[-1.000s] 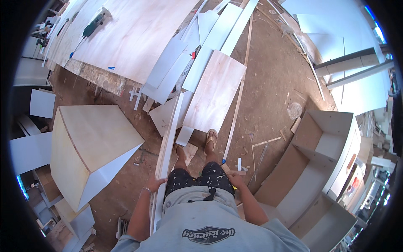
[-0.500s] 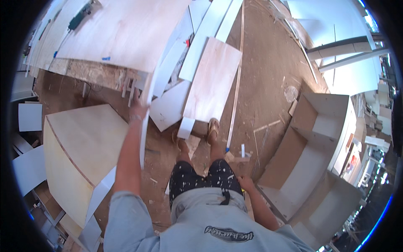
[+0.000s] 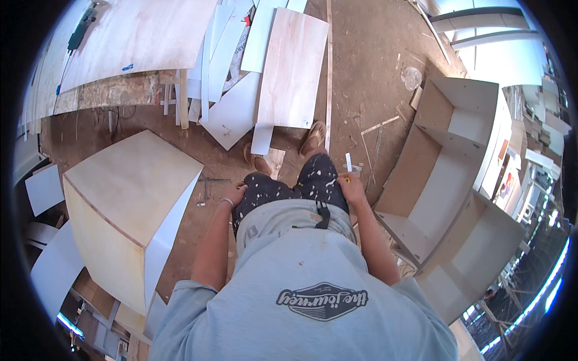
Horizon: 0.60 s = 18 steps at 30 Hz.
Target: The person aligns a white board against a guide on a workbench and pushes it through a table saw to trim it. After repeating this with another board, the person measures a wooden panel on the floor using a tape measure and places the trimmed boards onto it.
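Plainly, head view: 12 o'clock is the top edge.
Shorts [image 3: 274, 191]: dark, white-spotted, at the clock's centre.
Left hand [image 3: 235, 193]: between 8 and 9 o'clock, against the left thigh of the shorts, fingers partly hidden; I cannot tell whether they grip anything.
Right hand [image 3: 353, 189]: 3 o'clock, at the right thigh, fingers bent; a small yellow object [image 3: 347, 179] shows beside them, and whether it is held I cannot tell.
Feet: 2, in sandals, near 11 and 1 o'clock.
Plywood panel [image 3: 294, 69]: 12 o'clock, just beyond the feet, beside a small white board [image 3: 261, 139].
Pale box [image 3: 132, 180]: 9 o'clock, well apart from the left hand.
Shelf unit [image 3: 406, 180]: 3 o'clock, open side showing.
Wood sheet [image 3: 138, 36]: between 10 and 11 o'clock, a green power tool [image 3: 79, 33] near its left edge.
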### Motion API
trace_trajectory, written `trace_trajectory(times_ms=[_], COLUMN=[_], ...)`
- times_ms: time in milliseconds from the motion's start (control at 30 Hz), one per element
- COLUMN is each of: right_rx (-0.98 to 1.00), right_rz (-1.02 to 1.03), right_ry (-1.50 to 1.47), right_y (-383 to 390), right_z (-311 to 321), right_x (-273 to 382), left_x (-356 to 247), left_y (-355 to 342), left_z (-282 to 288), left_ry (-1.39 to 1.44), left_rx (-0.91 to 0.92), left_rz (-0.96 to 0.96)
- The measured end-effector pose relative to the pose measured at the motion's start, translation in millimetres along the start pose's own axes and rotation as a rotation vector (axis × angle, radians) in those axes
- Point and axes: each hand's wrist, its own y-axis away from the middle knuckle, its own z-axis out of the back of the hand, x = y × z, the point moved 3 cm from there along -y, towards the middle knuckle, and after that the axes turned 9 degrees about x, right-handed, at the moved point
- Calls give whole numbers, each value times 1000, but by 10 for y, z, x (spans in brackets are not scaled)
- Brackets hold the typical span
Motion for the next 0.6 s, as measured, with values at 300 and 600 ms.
trace_trajectory(times_ms=[300, 600], right_rx=[61, 13], right_rz=[253, 271], right_ry=[-59, 324], right_y=[-1438, -2712], right_z=[1003, 1370], right_x=[641, 83], left_x=[-676, -2239], left_y=[-644, -2732], left_z=[370, 1118], left_ry=[431, 399], left_rx=[-85, -208], left_rz=[-23, -86])
